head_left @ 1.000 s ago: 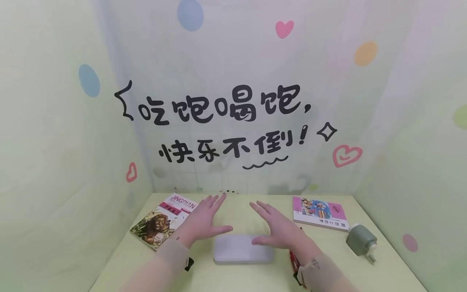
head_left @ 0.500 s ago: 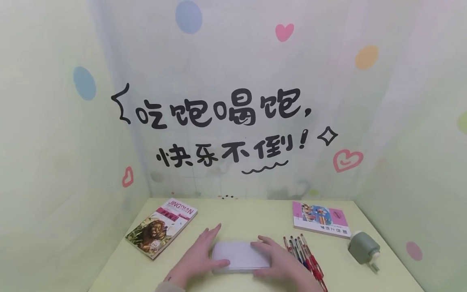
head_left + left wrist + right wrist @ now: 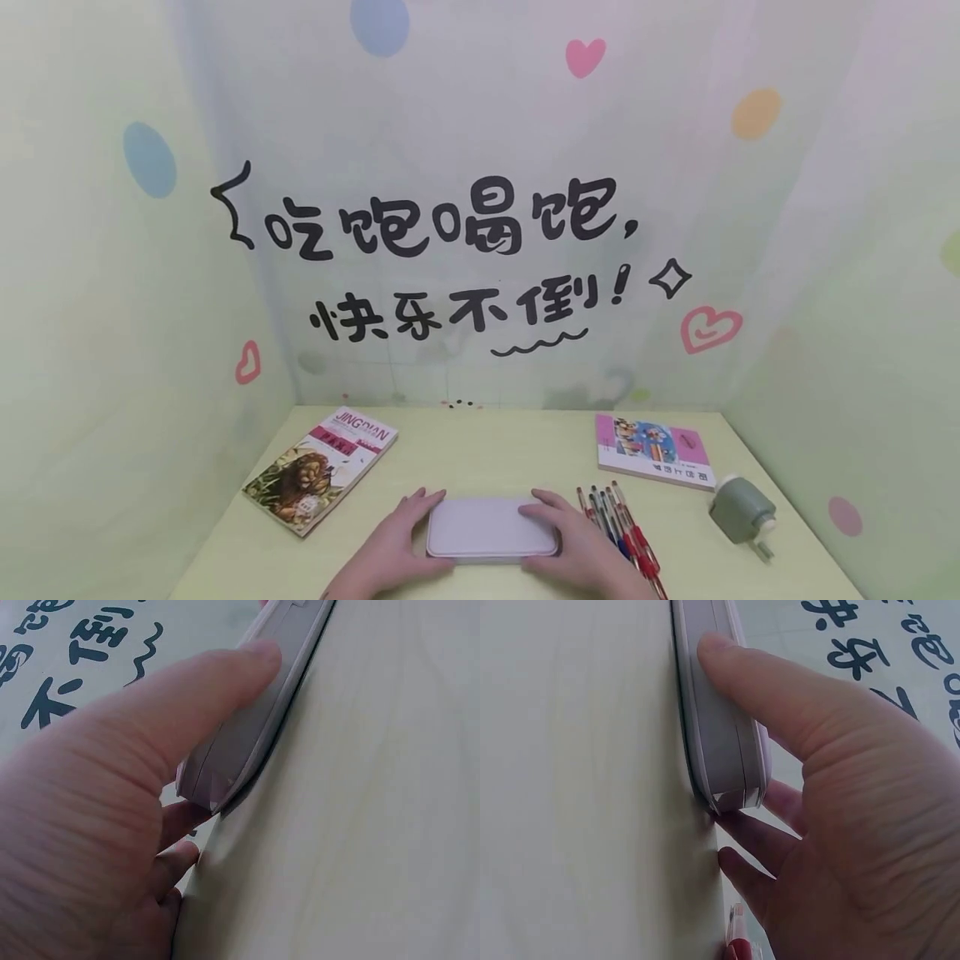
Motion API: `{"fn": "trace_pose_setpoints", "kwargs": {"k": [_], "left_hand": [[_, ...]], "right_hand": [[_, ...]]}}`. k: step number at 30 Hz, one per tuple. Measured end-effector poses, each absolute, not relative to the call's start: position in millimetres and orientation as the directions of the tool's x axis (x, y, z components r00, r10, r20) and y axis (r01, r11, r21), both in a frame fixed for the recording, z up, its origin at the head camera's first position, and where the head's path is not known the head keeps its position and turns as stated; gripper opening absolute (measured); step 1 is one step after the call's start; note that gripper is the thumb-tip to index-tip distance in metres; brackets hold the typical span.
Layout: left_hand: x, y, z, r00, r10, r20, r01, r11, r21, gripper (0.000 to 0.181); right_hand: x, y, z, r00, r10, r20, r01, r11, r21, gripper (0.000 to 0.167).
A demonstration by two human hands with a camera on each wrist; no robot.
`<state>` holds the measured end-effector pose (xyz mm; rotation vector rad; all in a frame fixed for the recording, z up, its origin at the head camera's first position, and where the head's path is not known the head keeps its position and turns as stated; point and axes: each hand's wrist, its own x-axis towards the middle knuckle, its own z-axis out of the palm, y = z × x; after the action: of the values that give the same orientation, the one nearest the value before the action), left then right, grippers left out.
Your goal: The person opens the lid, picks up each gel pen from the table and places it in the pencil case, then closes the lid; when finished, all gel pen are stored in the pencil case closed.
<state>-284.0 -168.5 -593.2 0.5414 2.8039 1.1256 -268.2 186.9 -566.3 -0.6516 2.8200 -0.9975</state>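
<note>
A pale lavender, flat pencil case point(image 3: 491, 525) with rounded corners lies lid up near the table's front, its long side facing me. My left hand point(image 3: 401, 542) grips its left end and my right hand point(image 3: 573, 546) its right end. In the left wrist view, the thumb presses the grey front side of the pencil case point(image 3: 259, 705), fingers reaching past the corner. The right wrist view shows the other thumb on the same side of the pencil case point(image 3: 716, 727). Far fingertips are partly hidden. Several red, blue and dark pens point(image 3: 621, 529) lie beside my right hand.
A book with a lion cover point(image 3: 318, 475) lies at the left of the table point(image 3: 465, 450). A pink and white book point(image 3: 654, 450) lies at the back right, with a grey-green object with a white spout point(image 3: 742, 510) in front of it. Printed curtains enclose the back and sides.
Both hands have come down from above the pencil case and closed on its two ends. The pens, earlier mostly covered by the right arm, now show. The head view has shifted slightly.
</note>
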Motion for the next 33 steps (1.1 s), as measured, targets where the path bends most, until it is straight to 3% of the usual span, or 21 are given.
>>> {"fn": "trace_pose_setpoints", "kwargs": {"k": [24, 33], "left_hand": [[-282, -166, -588, -0.937, 0.341, 0.078, 0.306, 0.693, 0.653, 0.103], [-284, -168, -589, -0.939, 0.338, 0.068, 0.295, 0.687, 0.664, 0.105]], "right_hand": [[-270, 189, -567, -0.897, -0.438, 0.058, -0.389, 0.720, -0.575, 0.066], [-265, 189, -557, -0.902, -0.432, 0.030, -0.352, 0.691, -0.631, 0.065]]}}
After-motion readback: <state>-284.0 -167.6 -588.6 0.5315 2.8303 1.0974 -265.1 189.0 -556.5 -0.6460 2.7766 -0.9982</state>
